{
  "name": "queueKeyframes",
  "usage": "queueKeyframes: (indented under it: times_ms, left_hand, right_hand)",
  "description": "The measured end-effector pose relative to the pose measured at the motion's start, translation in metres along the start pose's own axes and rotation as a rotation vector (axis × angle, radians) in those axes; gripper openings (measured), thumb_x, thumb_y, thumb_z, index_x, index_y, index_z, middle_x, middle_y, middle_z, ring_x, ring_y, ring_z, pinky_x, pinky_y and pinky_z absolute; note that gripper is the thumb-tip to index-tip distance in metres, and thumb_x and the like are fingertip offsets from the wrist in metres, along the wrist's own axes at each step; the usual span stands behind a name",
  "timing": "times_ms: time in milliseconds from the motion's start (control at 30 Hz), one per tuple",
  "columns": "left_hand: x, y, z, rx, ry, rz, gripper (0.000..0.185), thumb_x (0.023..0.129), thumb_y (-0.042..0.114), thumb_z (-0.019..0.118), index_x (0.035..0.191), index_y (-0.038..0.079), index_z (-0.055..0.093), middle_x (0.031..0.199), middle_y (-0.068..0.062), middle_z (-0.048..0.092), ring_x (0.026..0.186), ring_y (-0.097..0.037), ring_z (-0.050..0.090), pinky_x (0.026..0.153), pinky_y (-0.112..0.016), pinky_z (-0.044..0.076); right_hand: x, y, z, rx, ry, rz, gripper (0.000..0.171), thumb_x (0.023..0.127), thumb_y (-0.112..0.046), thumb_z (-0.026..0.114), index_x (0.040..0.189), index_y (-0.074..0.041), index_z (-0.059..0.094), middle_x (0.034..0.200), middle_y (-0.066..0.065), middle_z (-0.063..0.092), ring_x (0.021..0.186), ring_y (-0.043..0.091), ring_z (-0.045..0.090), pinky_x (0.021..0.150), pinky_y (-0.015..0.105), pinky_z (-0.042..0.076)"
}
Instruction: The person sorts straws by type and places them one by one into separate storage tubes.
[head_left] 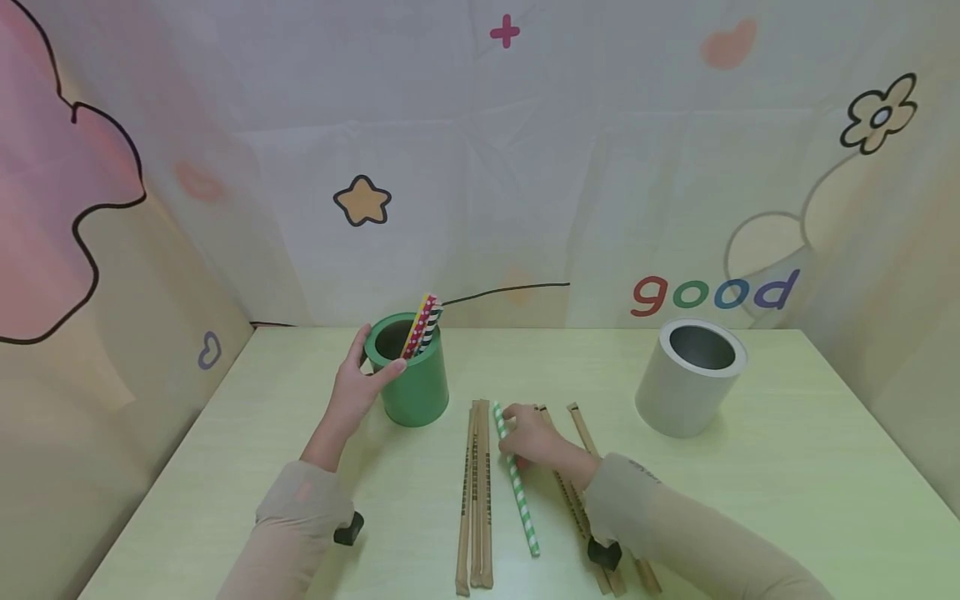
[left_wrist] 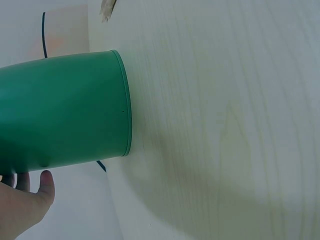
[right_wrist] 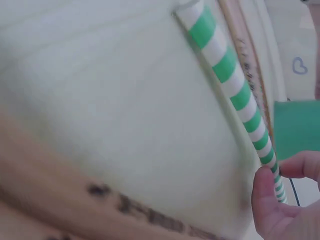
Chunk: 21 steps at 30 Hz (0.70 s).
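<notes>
Head view shows a pale wooden tabletop (head_left: 750, 483) with the person's left hand (head_left: 358, 385) curled round the side and rim of a green cylindrical tin (head_left: 408, 371), thumb on the near rim; the tin stands upright at left of centre and carries several patterned paper straws (head_left: 422, 325) leaning to its right edge. Right hand (head_left: 534, 437) rests on the table, fingers pinching the upper part of a green-and-white striped paper straw (head_left: 516, 483), which lies flat. Right wrist view confirms fingertips (right_wrist: 272, 200) closed on that straw. Just left of it lies a bundle of brown paper-wrapped sticks (head_left: 476, 500); further wrapped sticks (head_left: 581, 433) lie partly under the right forearm. A grey cylindrical tin (head_left: 686, 383) stands well apart at right.
</notes>
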<state>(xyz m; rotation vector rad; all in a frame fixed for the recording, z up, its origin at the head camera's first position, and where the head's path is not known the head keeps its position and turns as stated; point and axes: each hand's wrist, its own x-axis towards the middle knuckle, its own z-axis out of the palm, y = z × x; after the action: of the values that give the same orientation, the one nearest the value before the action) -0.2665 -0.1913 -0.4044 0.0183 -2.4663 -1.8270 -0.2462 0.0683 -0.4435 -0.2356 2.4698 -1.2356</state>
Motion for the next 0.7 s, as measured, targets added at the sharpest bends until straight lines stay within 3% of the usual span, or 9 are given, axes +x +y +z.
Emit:
queueKeyframes:
  times_ms: [167, 333, 700]
  left_hand:
    - [-0.001, 0.001, 0.000, 0.001, 0.004, 0.007, 0.084, 0.081, 0.032, 0.062, 0.143, 0.019, 0.008, 0.149, -0.004, 0.013, 0.136, -0.024, 0.011, 0.105, -0.047, 0.025]
    - [-0.001, 0.001, -0.001, 0.000, 0.003, 0.007, 0.084, 0.081, 0.032, 0.062, 0.143, 0.019, 0.007, 0.149, -0.004, 0.012, 0.137, -0.024, 0.010, 0.105, -0.046, 0.025]
    - [0.001, -0.001, -0.001, -0.007, -0.005, -0.017, 0.084, 0.081, 0.032, 0.062, 0.143, 0.022, 0.007, 0.149, -0.002, 0.010, 0.137, -0.023, 0.008, 0.106, -0.046, 0.024]
  right_hand:
    - [0.001, -0.009, -0.019, 0.143, 0.020, 0.037, 0.048, 0.076, 0.002, 0.056, 0.122, 0.002, 0.043, 0.070, 0.011, 0.054, 0.047, 0.015, 0.052, 0.050, 0.029, 0.052]
    - [0.002, -0.030, -0.044, 0.218, 0.022, 0.026, 0.052, 0.076, 0.003, 0.053, 0.126, 0.001, 0.039, 0.074, 0.008, 0.051, 0.052, 0.014, 0.052, 0.053, 0.028, 0.053]
    - [-0.003, -0.093, -0.089, 0.401, 0.064, -0.141, 0.049, 0.081, 0.004, 0.050, 0.126, -0.002, 0.034, 0.086, 0.006, 0.046, 0.063, 0.013, 0.054, 0.061, 0.028, 0.053]
